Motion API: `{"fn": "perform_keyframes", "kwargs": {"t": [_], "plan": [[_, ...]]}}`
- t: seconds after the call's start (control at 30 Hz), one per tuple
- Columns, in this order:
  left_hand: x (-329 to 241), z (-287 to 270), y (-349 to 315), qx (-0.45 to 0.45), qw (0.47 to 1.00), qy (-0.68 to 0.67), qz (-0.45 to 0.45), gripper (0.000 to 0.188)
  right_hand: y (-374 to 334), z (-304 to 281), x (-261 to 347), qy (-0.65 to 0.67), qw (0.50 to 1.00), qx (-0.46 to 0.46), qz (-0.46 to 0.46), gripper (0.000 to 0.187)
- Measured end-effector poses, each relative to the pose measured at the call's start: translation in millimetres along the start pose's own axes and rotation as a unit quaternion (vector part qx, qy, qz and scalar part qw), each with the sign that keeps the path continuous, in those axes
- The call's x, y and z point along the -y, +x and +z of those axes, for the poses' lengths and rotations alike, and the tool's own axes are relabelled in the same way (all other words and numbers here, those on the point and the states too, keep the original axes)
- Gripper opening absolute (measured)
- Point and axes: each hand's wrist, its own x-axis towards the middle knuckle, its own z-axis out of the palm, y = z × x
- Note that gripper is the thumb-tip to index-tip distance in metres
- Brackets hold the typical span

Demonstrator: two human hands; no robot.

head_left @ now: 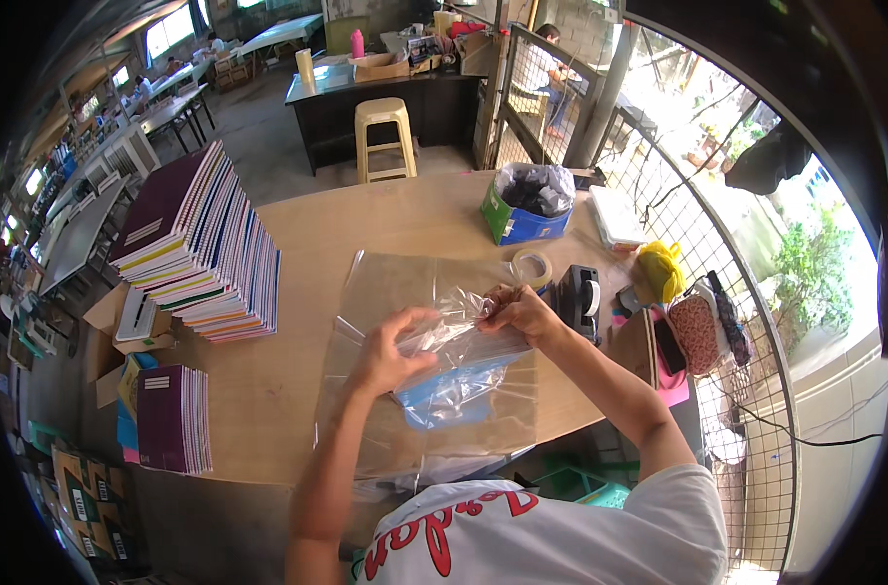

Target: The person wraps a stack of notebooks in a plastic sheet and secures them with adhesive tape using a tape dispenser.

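Crumpled clear plastic film [454, 322] is bunched between my two hands over the table. My right hand [518, 314] pinches a gathered part of it with closed fingers. At the film's left side, my left hand [390, 353] is curved, thumb and fingers apart, touching or very near the film. Below them shows a light blue flat item [454, 398] under shiny plastic; its kind is hard to make out. Larger clear plastic sheets [366, 283] lie flat beneath everything on the wooden table [308, 219].
A tall stack of notebooks [210, 249] stands at left, with a shorter notebook pile [174, 419] nearer. To the right are a tape roll [532, 267], a black tape dispenser [580, 300], a lined box [527, 226], a yellow bag [660, 271] and a pouch [695, 334], beside a wire-mesh fence [756, 409].
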Motion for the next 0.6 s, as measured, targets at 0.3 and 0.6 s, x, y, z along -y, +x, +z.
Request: {"fn": "perform_keyframes", "kwargs": {"t": [0.3, 0.6], "plan": [[25.2, 6.5, -22.3, 0.003, 0.993, -0.103, -0.053, 0.021, -24.9, 4.7, 26.7, -0.167, 0.978, 0.093, -0.082, 0.035], [21.1, 16.1, -18.2, -0.032, 0.996, -0.078, -0.029, 0.019, -90.5, 59.9, -42.7, -0.406, 0.753, -0.131, -0.501, 0.032]]}}
